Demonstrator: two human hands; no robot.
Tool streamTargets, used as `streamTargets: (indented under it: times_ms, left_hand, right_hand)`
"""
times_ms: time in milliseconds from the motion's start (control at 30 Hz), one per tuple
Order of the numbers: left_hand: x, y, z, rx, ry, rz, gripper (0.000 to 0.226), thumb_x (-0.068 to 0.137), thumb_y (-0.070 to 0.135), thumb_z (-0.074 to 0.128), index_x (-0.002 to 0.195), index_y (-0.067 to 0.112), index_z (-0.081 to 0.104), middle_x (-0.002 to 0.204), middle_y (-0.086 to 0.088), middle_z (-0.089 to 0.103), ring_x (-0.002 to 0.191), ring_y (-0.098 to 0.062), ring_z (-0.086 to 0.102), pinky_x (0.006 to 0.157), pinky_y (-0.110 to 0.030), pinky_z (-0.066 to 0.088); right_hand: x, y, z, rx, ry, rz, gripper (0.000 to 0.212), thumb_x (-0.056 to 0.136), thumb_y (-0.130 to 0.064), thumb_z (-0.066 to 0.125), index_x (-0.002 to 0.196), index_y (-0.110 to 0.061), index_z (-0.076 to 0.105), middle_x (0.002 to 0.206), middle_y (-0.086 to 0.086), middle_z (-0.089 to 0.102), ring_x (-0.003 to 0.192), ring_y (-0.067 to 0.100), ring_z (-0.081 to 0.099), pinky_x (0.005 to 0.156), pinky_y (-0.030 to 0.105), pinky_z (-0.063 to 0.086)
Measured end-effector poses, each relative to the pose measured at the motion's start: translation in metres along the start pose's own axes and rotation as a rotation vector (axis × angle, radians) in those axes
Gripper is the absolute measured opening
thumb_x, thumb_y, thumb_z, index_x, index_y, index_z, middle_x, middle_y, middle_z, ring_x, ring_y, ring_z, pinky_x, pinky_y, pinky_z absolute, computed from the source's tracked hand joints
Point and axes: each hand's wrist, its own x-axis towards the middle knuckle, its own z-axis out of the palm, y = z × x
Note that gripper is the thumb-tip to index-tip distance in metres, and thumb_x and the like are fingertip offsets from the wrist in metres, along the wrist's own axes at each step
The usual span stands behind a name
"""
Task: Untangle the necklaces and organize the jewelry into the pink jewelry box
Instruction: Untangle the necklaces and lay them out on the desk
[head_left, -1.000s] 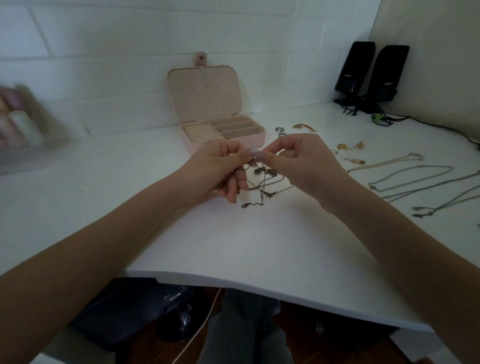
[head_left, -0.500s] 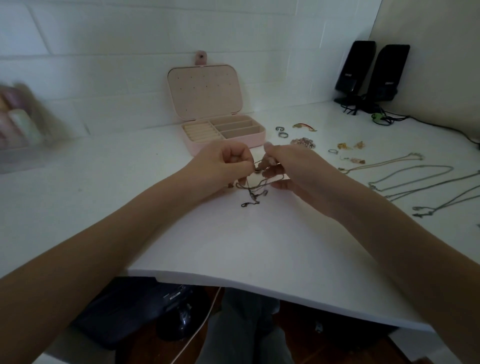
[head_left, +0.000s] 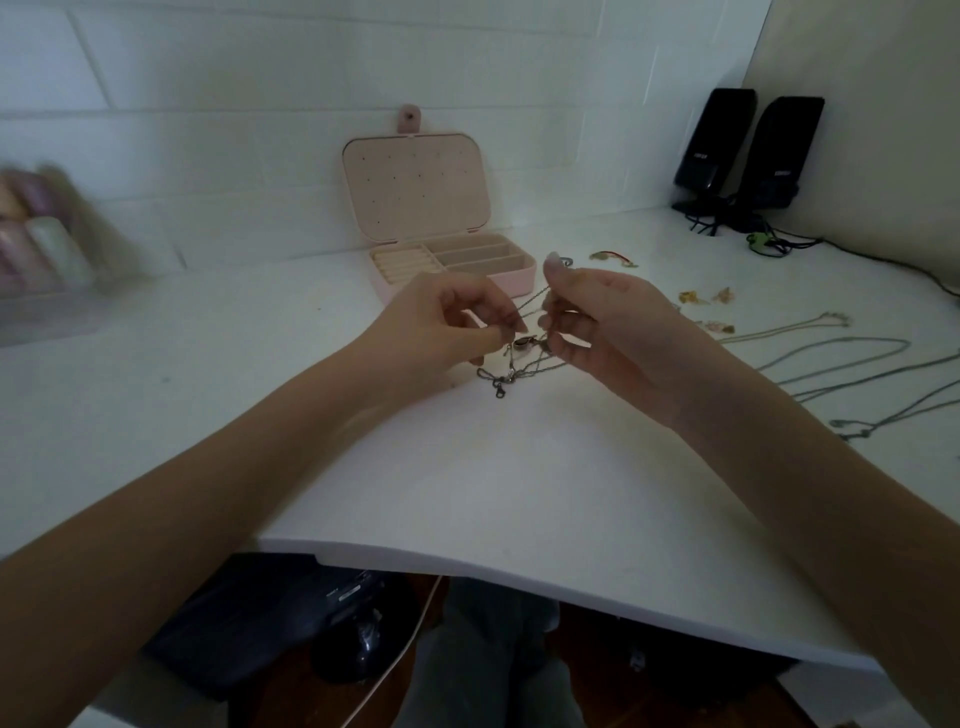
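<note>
Tangle of necklaces hangs between my hands just above the desk, left hand pinching one strand, right hand pinching another, chains stretched left–right, with the open pink jewelry box directly behind, nearer my left.

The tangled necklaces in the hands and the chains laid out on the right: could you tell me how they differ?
The tangled necklaces are knotted together, while the laid-out chains lie separate in long loops. The tangle is pinched by the left hand and right hand, partly lifted; the chains lie flat and untouched on the table. Both are thin metal chains, still outside the pink jewelry box.
</note>
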Motion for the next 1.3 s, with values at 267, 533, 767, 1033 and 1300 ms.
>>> streamTargets:
  times_ms: [267,533,767,1033,1300]
  left_hand:
    - [-0.0002,0.0094,0.0003,-0.109,0.018,-0.127,0.009,0.085,0.013,0.066,0.076,0.015,0.065,0.045,0.001,0.053,0.032,-0.010,0.039,0.036,-0.014,0.030]
    - [0.0039,0.0041,-0.0019,-0.257,0.003,-0.136,0.012,0.072,0.011,0.056,0.063,0.017,0.060,0.062,0.006,0.062,0.059,-0.007,0.058,0.056,-0.018,0.045]
    - [0.0061,0.0012,-0.0016,-0.473,-0.025,-0.222,0.020,0.068,0.011,0.045,0.050,0.015,0.054,0.073,-0.005,0.069,0.070,-0.017,0.068,0.062,-0.024,0.054]
    - [0.0030,0.0029,0.0023,-0.231,-0.068,-0.279,0.015,0.072,0.018,0.049,0.058,0.019,0.055,0.058,-0.006,0.045,0.041,-0.011,0.028,0.039,-0.016,0.016]
    - [-0.0007,0.0081,-0.0035,-0.187,-0.038,-0.171,0.018,0.085,0.017,0.061,0.069,0.020,0.067,0.045,0.008,0.022,0.040,-0.008,0.016,0.039,-0.014,0.014]
  right_hand:
    - [-0.0028,-0.0030,0.0026,0.192,-0.113,0.046,0.029,0.094,-0.030,0.051,0.070,-0.014,0.051,0.065,-0.003,0.052,0.051,0.006,0.042,0.049,0.016,0.034]
    - [-0.0011,-0.0003,-0.0041,-0.143,-0.098,0.020,0.018,0.089,-0.029,0.063,0.075,-0.017,0.060,0.063,-0.004,0.048,0.049,0.006,0.035,0.045,0.018,0.031]
    - [-0.0046,-0.0007,-0.0045,-0.585,-0.073,-0.173,0.008,0.088,-0.019,0.065,0.082,-0.014,0.068,0.056,-0.010,0.062,0.049,0.001,0.049,0.051,0.016,0.040]
    - [-0.0067,-0.0010,-0.0003,-0.526,-0.073,-0.175,0.013,0.098,-0.020,0.048,0.090,-0.010,0.052,0.047,-0.006,0.055,0.035,0.011,0.045,0.041,0.021,0.036]
    - [-0.0034,-0.0015,0.0000,-0.414,0.053,-0.231,0.015,0.093,-0.017,0.058,0.079,-0.013,0.058,0.042,-0.004,0.046,0.034,0.009,0.033,0.037,0.015,0.025]
